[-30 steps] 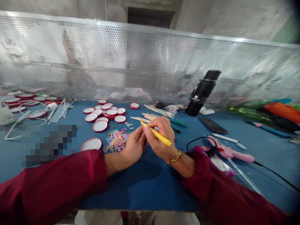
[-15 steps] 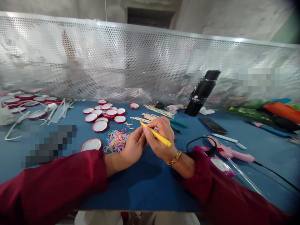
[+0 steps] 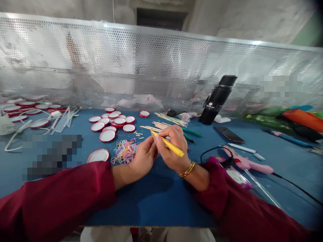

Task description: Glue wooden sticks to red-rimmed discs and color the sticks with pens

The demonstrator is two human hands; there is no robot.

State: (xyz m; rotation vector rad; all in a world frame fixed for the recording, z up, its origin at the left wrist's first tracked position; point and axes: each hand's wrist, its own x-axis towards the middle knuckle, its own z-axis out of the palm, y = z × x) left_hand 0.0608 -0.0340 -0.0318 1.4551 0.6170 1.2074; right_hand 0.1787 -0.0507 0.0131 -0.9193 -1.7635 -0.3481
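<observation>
My right hand [image 3: 173, 148] grips a yellow utility knife [image 3: 168, 144], its tip pointing up and left near the thumb. My left hand [image 3: 144, 157] is closed beside it, fingertips pinched against the right hand; what they hold is too small to make out. Both hands hover over the blue table [image 3: 156, 198]. A heap of coloured rubber bands [image 3: 125, 150] lies just left of the left hand. Thin wooden sticks [image 3: 161, 123] lie beyond the hands. Red-rimmed white lids [image 3: 111, 123] are spread at the back left, one lid [image 3: 98, 155] nearer my left sleeve.
A pink glue gun [image 3: 246, 163] with a black cord lies at the right. A black flask [image 3: 217, 99] leans at the back, a phone [image 3: 229, 134] beside it. A perforated metal screen [image 3: 161, 67] closes off the far edge. More lids and plastic strips [image 3: 37, 116] lie far left.
</observation>
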